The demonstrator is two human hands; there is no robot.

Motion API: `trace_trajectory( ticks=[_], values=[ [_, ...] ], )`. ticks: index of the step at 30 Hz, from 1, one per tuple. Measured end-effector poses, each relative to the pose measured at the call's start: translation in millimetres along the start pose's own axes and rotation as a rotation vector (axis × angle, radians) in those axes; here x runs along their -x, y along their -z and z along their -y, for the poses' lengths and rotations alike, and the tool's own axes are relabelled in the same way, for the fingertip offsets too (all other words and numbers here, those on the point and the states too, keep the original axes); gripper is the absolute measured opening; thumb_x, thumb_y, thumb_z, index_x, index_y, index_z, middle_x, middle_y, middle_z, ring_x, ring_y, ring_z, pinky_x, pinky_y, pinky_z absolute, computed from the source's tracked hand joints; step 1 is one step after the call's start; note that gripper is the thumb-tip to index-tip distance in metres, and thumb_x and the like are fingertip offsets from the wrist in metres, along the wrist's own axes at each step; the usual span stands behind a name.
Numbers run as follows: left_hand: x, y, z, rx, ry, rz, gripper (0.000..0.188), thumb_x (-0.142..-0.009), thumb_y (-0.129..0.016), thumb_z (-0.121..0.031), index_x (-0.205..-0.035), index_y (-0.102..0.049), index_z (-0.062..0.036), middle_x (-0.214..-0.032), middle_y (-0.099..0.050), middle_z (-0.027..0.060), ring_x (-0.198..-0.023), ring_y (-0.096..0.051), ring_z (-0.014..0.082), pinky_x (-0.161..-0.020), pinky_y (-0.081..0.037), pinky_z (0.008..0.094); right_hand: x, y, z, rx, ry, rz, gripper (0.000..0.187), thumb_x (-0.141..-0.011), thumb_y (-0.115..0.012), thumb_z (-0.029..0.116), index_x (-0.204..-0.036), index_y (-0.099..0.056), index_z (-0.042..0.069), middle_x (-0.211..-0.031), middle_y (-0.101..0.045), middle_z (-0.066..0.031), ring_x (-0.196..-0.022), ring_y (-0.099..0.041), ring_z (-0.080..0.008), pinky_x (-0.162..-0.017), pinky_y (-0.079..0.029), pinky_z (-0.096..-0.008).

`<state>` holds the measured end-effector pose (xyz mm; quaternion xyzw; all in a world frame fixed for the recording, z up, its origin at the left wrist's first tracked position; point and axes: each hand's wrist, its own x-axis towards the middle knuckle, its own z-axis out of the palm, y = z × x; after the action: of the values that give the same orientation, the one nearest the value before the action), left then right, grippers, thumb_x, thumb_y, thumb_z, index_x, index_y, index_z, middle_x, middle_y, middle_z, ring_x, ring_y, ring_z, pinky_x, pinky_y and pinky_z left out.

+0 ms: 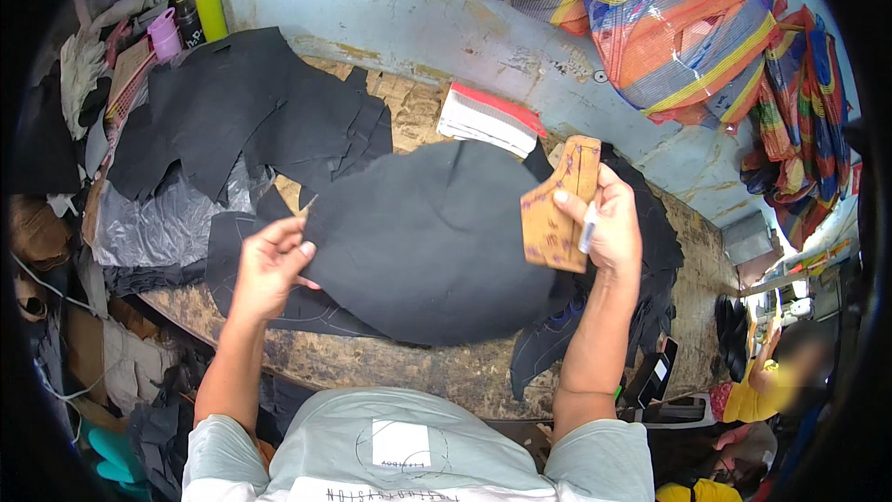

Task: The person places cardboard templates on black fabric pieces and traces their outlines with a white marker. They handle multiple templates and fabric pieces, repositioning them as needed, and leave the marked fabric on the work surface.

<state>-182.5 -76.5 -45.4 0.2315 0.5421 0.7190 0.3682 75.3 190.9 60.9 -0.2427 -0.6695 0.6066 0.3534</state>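
Note:
A large rounded piece of black leather-like sheet (pixel 427 242) spreads in front of me, its outline slightly blurred. At its left edge my left hand (pixel 269 270) is closed, with thumb and fingers pinching the rim. My right hand (pixel 613 223) grips a brown flat pattern template (pixel 562 209) marked with dark spots, the thumb pressed on its face. A short white pen-like stick (pixel 587 226) is also held in the right hand, against the palm side. The template hangs over the right part of the sheet. More black pieces (pixel 237 270) with pale drawn lines lie underneath.
Stacked black sheets (pixel 214 112) and clear plastic (pixel 144 223) cover the left of the worn wooden table (pixel 372 358). Red-and-white folded cloth (pixel 491 121) lies by the wall. Bottles (pixel 210 9) stand back left; a phone (pixel 658 372) lies right. Striped mesh bags (pixel 678 33) hang above. Another person (pixel 767 395) sits far right.

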Motion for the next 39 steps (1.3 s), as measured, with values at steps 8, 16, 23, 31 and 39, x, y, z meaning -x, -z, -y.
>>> trace_trajectory(
  ticks=[8, 16, 23, 31, 39],
  values=[
    [6, 39, 79, -0.564, 0.188, 0.129, 0.039, -0.083, -0.064, 0.002, -0.12, -0.054, 0.008, -0.086, -0.061, 0.0039, -0.071, -0.06, 0.0054, -0.058, -0.048, 0.0201, 5, -38, -86, 0.303, 0.021, 0.021, 0.031, -0.075, -0.057, -0.01, -0.104, -0.06, -0.003, -0.089, -0.061, -0.0017, -0.079, -0.055, -0.0076, -0.07, -0.048, -0.0244],
    [8, 30, 78, -0.704, 0.033, 0.055, 0.049, -0.077, -0.065, 0.004, -0.124, -0.054, 0.0041, -0.079, -0.054, -0.0015, -0.06, -0.048, 0.0004, -0.054, -0.041, 0.0161, 52, -118, -155, 0.883, 0.328, 0.432, 0.034, -0.073, -0.076, 0.023, -0.102, -0.066, 0.009, -0.117, -0.062, -0.0125, -0.118, -0.052, -0.0314, -0.098, -0.038, -0.0458],
    [17, 20, 90, -0.546, -0.03, -0.136, 0.044, -0.075, -0.065, 0.007, -0.118, -0.059, 0.0026, -0.079, -0.053, -0.0027, -0.06, -0.046, 0.0, -0.054, -0.04, 0.0156, 53, -120, -191, 0.878, 0.212, 0.271, 0.038, -0.078, -0.072, 0.031, -0.109, -0.064, 0.012, -0.129, -0.055, -0.0146, -0.13, -0.041, -0.0332, -0.104, -0.029, -0.0545],
    [13, 25, 93, -0.59, 0.017, -0.153, 0.043, -0.072, -0.067, 0.004, -0.115, -0.062, 0.0021, -0.076, -0.054, -0.002, -0.059, -0.047, 0.0018, -0.055, -0.042, 0.0181, 44, -121, -187, 0.914, 0.314, 0.305, 0.038, -0.075, -0.073, 0.033, -0.105, -0.065, 0.011, -0.124, -0.058, -0.0149, -0.124, -0.046, -0.0334, -0.1, -0.034, -0.0519],
    [7, 24, 88, -0.671, 0.038, -0.156, 0.046, -0.069, -0.07, 0.002, -0.115, -0.063, -0.0006, -0.075, -0.056, 0.0006, -0.057, -0.049, 0.0044, -0.056, -0.045, 0.0217, 30, -121, -179, 1.153, 0.623, 0.372, 0.034, -0.072, -0.074, 0.031, -0.095, -0.065, 0.008, -0.098, -0.065, -0.0131, -0.084, -0.059, -0.0255, -0.076, -0.047, -0.0373]
  ],
)
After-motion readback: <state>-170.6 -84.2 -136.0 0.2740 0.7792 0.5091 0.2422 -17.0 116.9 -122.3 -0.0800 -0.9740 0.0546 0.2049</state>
